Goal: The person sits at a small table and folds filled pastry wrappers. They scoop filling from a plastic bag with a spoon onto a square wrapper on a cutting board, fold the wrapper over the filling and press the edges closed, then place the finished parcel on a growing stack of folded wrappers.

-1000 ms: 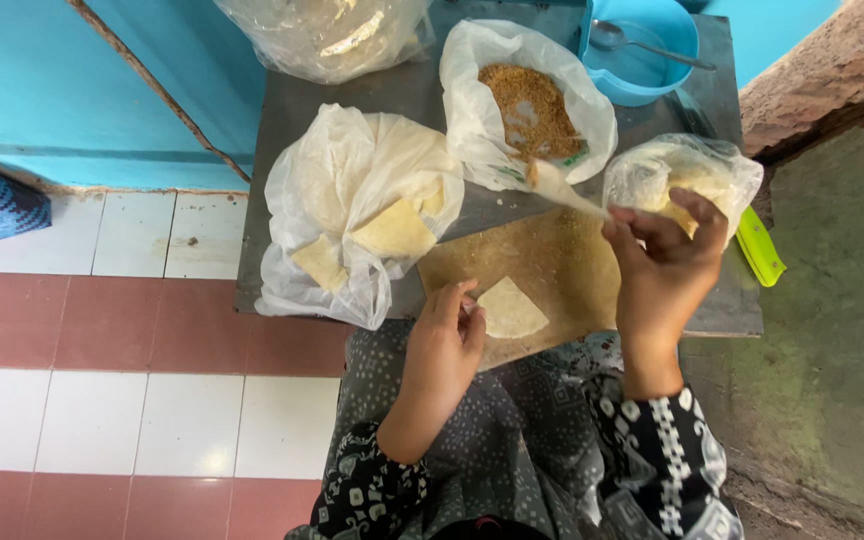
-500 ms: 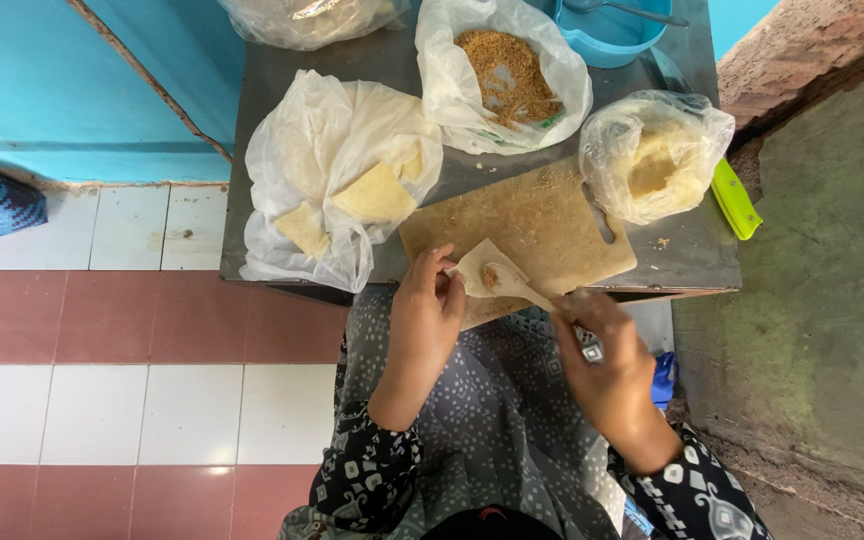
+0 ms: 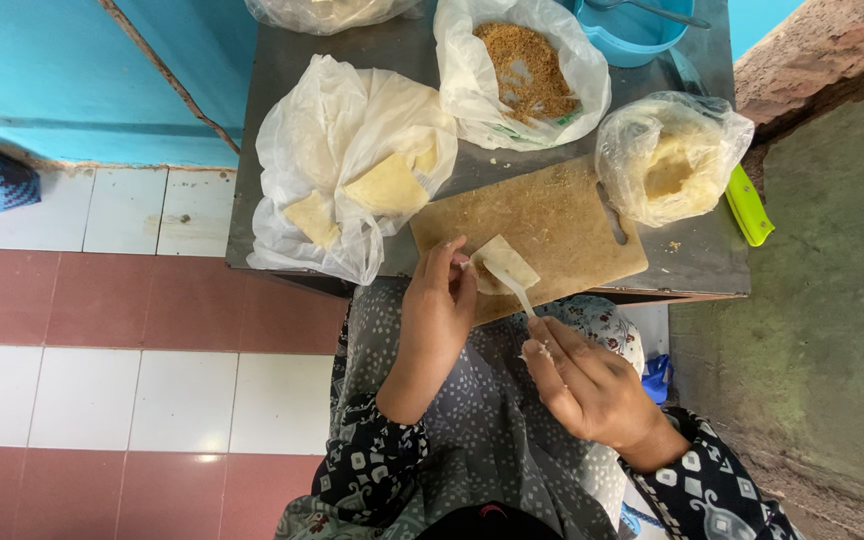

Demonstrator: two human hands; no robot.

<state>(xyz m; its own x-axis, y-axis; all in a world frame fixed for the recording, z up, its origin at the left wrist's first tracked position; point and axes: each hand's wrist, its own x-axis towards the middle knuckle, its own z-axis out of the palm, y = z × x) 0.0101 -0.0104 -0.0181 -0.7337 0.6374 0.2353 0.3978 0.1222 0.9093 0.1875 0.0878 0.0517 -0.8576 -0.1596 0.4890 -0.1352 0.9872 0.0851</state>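
A seated person leans over a grey metal tabletop (image 3: 352, 60), seen from above. The left hand (image 3: 439, 305) reaches forward with the wrist straight, its fingers curled down lightly onto the near-left edge of a pale folded wrapper (image 3: 505, 264), pinning it to a wooden cutting board (image 3: 562, 215). The right hand (image 3: 587, 380) sits nearer the body, below the board's near edge, fingers pinched closed around the handle of a small white spoon (image 3: 514, 288). The spoon's long axis runs diagonally, handle near and right, tip pointing far and left onto the wrapper. The wrapper lies at the board's near-left corner, its longer side slanting the same way.

Left of the board, an open clear plastic bag (image 3: 347, 160) holds pale flat wrappers. Beyond the board, a second bag (image 3: 527, 65) holds brown crumbs, and to the right a third bag (image 3: 672, 155) holds pale yellow filling. A lime-green handle (image 3: 749, 205) lies at the tabletop's right edge. A blue bowl (image 3: 642, 30) stands at the far side.
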